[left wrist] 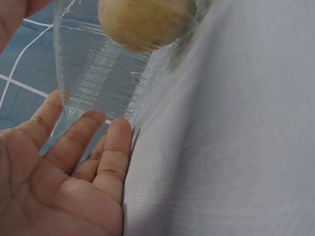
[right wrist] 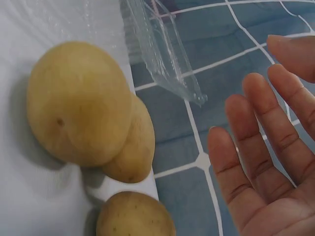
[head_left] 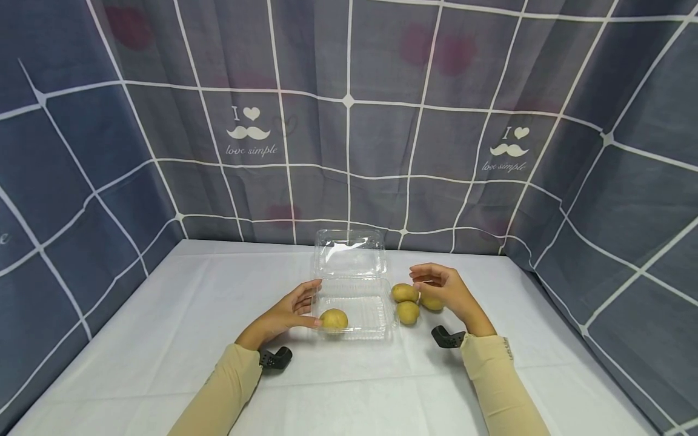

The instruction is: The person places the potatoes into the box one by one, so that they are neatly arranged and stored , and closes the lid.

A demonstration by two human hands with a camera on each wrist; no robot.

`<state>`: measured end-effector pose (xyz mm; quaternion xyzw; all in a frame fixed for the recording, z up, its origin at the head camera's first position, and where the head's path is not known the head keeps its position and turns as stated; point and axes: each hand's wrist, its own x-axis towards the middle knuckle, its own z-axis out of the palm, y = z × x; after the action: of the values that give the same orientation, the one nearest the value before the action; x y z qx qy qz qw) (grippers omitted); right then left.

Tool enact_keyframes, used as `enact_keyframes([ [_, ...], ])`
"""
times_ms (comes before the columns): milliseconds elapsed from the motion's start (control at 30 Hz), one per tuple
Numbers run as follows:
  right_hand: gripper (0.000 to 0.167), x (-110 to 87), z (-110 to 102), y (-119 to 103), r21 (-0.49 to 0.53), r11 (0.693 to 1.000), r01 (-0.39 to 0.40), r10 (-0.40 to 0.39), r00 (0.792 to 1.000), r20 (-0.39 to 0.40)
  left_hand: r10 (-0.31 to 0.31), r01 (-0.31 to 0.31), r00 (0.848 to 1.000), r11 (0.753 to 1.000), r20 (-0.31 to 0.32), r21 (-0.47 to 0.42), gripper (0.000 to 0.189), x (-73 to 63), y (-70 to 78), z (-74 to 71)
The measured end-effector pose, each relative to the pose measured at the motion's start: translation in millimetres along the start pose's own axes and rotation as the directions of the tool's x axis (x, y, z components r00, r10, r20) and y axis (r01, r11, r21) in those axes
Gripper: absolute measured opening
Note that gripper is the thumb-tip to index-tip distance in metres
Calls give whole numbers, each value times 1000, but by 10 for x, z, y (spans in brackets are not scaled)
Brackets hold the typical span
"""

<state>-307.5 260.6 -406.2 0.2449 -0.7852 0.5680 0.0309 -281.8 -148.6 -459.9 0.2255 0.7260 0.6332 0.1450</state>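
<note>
A clear plastic clamshell box stands on the table with its lid raised at the back. One potato sits inside, at the front left corner. Along the box's left side lies my left hand, fingertips at the ribbed wall and thumb by the front corner near the potato. My right hand is held over the potatoes right of the box, fingers extended and nothing in them. Three potatoes lie there: a back one, a front one and a right one, partly hidden by this hand.
A white cloth covers the table. Dark checked curtains enclose it at the back and both sides. Black wrist-worn devices sit by both sleeve cuffs.
</note>
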Motion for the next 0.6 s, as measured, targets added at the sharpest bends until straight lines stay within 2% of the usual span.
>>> enact_keyframes([
  [333,39,-33,-108,81,-31,999,-35,34,999,-38,0,0,1000,1000,1,-6,103,-2,2,5],
  [600,39,-60,-179,156,-79,991,-109,104,992,-67,3,-3,1000,1000,1,-3,103,-5,2,2],
])
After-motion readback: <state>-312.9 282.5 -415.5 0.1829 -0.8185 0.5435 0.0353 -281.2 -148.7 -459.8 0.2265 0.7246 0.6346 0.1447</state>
